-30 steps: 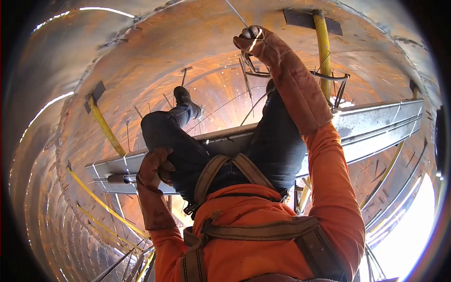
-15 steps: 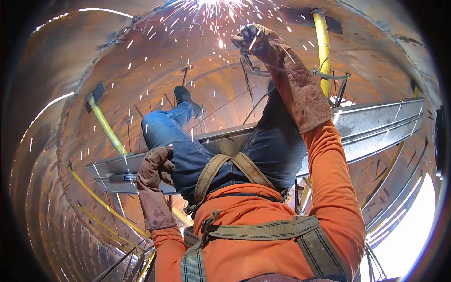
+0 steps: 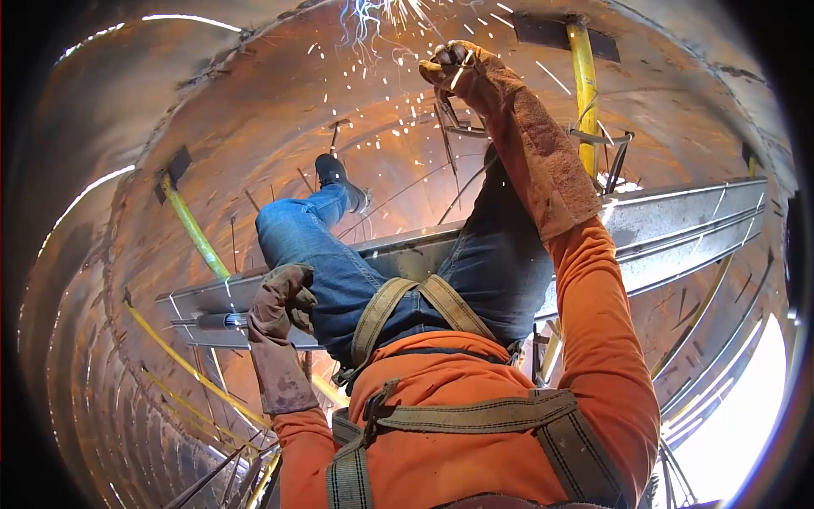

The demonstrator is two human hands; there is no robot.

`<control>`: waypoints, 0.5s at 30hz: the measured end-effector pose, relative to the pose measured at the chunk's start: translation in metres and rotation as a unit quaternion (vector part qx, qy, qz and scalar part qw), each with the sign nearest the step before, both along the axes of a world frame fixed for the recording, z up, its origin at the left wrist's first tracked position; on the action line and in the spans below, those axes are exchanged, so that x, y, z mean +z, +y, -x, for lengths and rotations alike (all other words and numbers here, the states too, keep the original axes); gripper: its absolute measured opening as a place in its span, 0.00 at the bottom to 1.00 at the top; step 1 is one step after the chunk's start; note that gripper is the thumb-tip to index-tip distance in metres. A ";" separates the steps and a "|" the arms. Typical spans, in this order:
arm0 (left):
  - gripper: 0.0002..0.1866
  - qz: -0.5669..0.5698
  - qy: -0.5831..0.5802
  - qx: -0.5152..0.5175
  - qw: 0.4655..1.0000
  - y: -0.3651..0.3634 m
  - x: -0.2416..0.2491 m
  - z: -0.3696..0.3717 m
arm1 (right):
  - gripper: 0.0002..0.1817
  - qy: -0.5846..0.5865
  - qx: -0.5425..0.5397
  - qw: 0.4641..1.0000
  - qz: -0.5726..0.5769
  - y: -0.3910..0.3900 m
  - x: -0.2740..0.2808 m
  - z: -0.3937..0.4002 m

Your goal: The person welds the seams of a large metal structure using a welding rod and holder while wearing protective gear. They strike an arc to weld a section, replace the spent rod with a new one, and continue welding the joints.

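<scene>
Reaches up and forward with the gloved right hand [image 3: 460, 68], rod raised toward bright sparks [image 3: 397, 15].
Holds the right arm [image 3: 585, 284] long and nearly straight above the right thigh [image 3: 500, 254], glove cuff over orange sleeve; lowers the left arm, forearm beside the waist. Points the thin, straight, dark rod [image 3: 435, 30] up and leftward from the right glove into the sparks at the top edge of view. Clamps the right fingers together around the rod's lower end or a holder, too small to tell which. Curls the gloved left hand [image 3: 284, 297] at the outer side of the left thigh [image 3: 309, 246], near the steel beam [image 3: 678, 225]; cannot tell fully closed from partly apart.
</scene>
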State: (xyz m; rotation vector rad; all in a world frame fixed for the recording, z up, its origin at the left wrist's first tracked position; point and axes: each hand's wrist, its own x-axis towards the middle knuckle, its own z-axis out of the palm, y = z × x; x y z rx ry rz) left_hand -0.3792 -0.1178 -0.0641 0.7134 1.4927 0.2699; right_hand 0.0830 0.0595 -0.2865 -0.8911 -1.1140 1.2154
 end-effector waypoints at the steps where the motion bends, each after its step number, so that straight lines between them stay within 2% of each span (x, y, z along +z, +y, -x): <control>1: 0.18 0.033 -0.013 0.003 0.999 0.003 0.004 0.001 | 0.13 0.000 0.000 1.000 0.000 0.005 -0.016 -0.010; 2: 0.18 0.066 -0.025 0.006 0.997 0.004 0.006 0.002 | 0.08 0.025 0.095 0.995 0.020 0.018 -0.039 -0.032; 3: 0.18 0.066 -0.025 0.006 0.997 0.002 0.001 0.005 | 0.16 0.050 0.189 0.980 0.039 0.024 -0.040 -0.040; 4: 0.18 0.028 -0.022 0.004 0.999 -0.003 -0.009 0.009 | 0.16 0.050 0.189 0.980 0.039 0.022 -0.045 -0.040; 5: 0.18 -0.011 -0.019 0.001 1.000 -0.005 -0.012 0.009 | 0.05 -0.049 0.138 0.989 0.006 0.016 -0.035 -0.036; 6: 0.18 -0.011 -0.019 0.001 1.000 -0.006 -0.014 0.011 | 0.07 -0.146 0.085 0.985 -0.027 0.013 -0.024 -0.032; 9: 0.20 0.007 0.012 0.034 0.999 -0.008 -0.014 0.005 | 0.04 -0.159 0.068 0.983 -0.060 0.010 -0.057 -0.058; 13: 0.20 -0.007 -0.017 0.001 1.000 -0.005 -0.014 0.010 | 0.03 -0.183 0.035 0.974 -0.125 0.020 -0.102 -0.053; 15: 0.21 0.050 0.014 0.026 0.998 0.000 -0.007 0.001 | 0.06 -0.195 0.018 0.968 -0.158 0.026 -0.121 -0.046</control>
